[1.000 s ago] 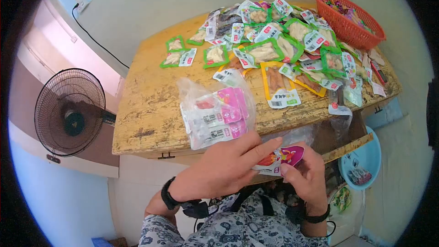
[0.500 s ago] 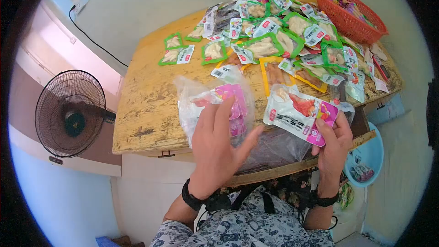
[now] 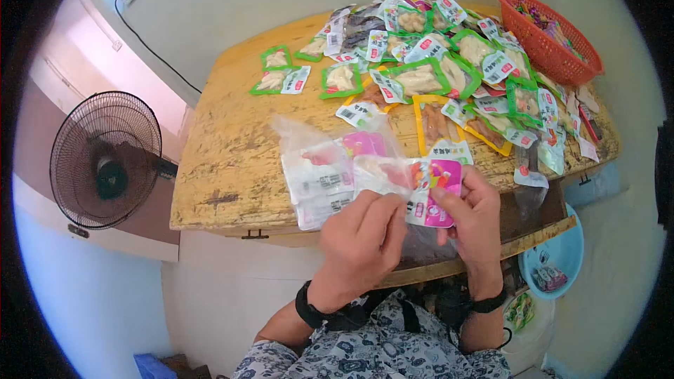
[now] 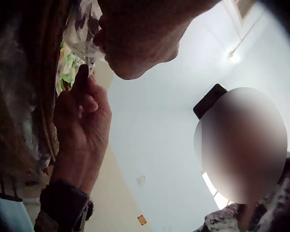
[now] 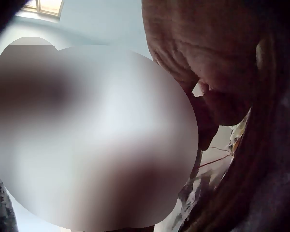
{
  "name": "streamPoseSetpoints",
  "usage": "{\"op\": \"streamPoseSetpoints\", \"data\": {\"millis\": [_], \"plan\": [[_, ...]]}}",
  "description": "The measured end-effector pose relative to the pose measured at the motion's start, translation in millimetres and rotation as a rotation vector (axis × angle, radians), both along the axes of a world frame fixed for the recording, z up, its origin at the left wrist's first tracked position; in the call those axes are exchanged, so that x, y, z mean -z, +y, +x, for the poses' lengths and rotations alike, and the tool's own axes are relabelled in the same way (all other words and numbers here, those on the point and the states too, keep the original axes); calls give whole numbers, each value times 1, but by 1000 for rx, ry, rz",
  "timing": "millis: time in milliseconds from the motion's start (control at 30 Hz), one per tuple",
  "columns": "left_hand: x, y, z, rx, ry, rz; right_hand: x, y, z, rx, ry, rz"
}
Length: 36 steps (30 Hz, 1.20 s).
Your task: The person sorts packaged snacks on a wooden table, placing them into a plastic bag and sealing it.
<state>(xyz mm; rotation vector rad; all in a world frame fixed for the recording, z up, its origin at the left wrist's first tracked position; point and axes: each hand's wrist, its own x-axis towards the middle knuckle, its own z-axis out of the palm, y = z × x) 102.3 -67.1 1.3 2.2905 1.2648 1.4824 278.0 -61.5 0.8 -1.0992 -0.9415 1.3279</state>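
Fan at far left stands beside the wooden bench, on which a clear bag lies round pink-and-white packets. Next, the left hand, fingers curled, pinches one pink-and-white pouch near its lower edge, above the bench's front edge, while the right hand pinches its pink end, thumb on top. Behind lie heaped green-edged packs, then a red basket.
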Motion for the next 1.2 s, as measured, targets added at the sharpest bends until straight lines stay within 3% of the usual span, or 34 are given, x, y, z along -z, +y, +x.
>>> {"op": "streamPoseSetpoints", "data": {"millis": [400,500,600,700,800,900,1000,1100,1200], "plan": [[-2,-2,-18,30,-8,40,-7,26,-38,-393,-200,33],[-2,3,-26,36,-30,90,3,29,-38,-341,-613,313],[0,5,-39,29,-1,103,4,22,-48,-103,-1202,463],[-2,4,-49,24,4,27,0,23,-49,-145,-1226,473],[-17,9,-57,16,93,21,7,26,-43,41,-1060,580],[-39,23,-66,37,218,16,7,16,-31,187,-927,517],[-51,42,-71,96,332,-5,-10,-13,-27,-7,-852,144],[-50,67,-68,168,396,-33,-7,-30,-39,-89,-926,158],[-29,99,-65,208,406,-116,13,-30,-48,-53,-754,186]]}}
